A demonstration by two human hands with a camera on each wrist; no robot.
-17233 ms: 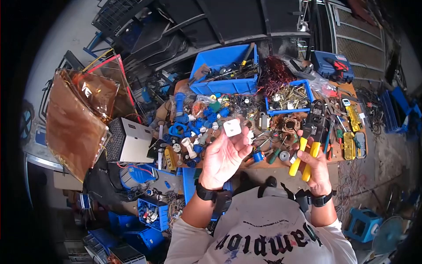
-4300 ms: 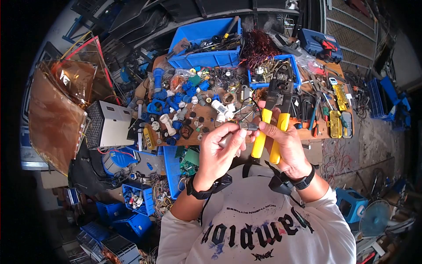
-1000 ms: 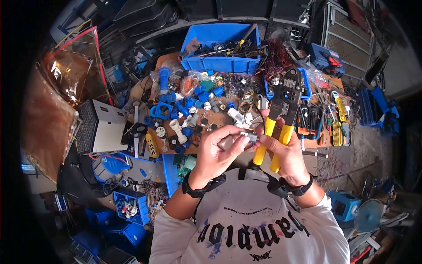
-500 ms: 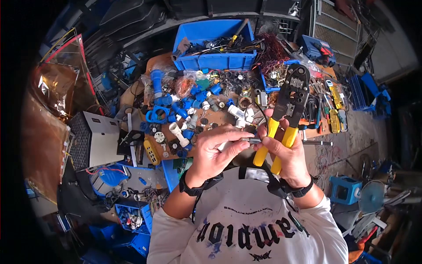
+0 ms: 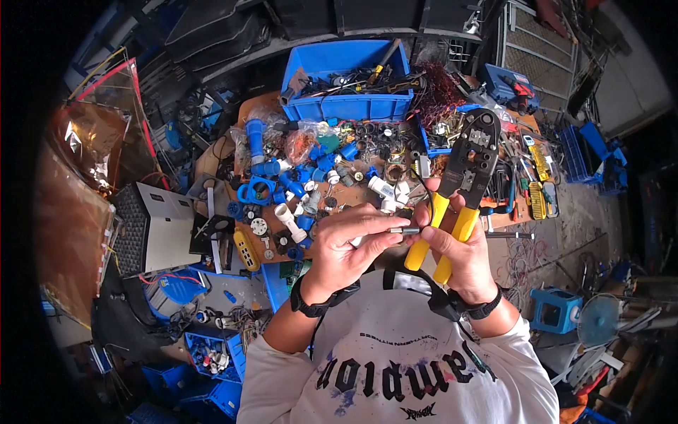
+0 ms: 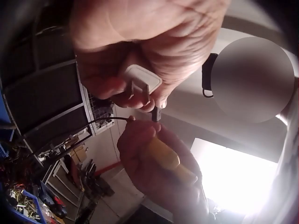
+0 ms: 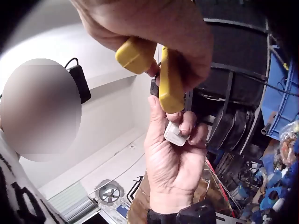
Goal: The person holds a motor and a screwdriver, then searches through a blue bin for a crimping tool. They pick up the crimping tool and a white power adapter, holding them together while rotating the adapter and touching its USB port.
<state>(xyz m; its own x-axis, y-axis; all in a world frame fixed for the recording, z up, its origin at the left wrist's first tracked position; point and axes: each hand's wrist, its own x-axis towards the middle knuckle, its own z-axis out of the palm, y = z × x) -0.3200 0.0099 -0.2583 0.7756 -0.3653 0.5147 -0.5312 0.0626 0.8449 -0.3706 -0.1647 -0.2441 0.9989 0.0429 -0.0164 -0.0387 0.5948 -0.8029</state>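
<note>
In the head view my left hand [image 5: 346,244] and right hand [image 5: 465,254] meet above the table's front edge. The left thumb and forefinger are at the metal end of a small dark connector [image 5: 407,230]. A white plug adapter [image 6: 142,79] with two flat prongs sits in the left hand's curled fingers, seen also in the right wrist view as a white block [image 7: 176,135]. My right hand grips a crimping tool [image 5: 471,159] by its yellow handles, its dark head pointing away, and holds the connector's other end, where a thin black cable [image 6: 105,119] shows.
Blue and white pipe fittings [image 5: 289,219] cover the table's left and middle. Behind them stands a blue bin [image 5: 346,106] of tools. Hand tools and a yellow bit case [image 5: 538,201] lie at the right. A white-and-black metal box [image 5: 166,222] stands at the left.
Since the oldest frame, the left hand has curled round the adapter, which lay on its open fingers, and both hands have met at the connector. Lately the left fingers have shifted slightly at its end.
</note>
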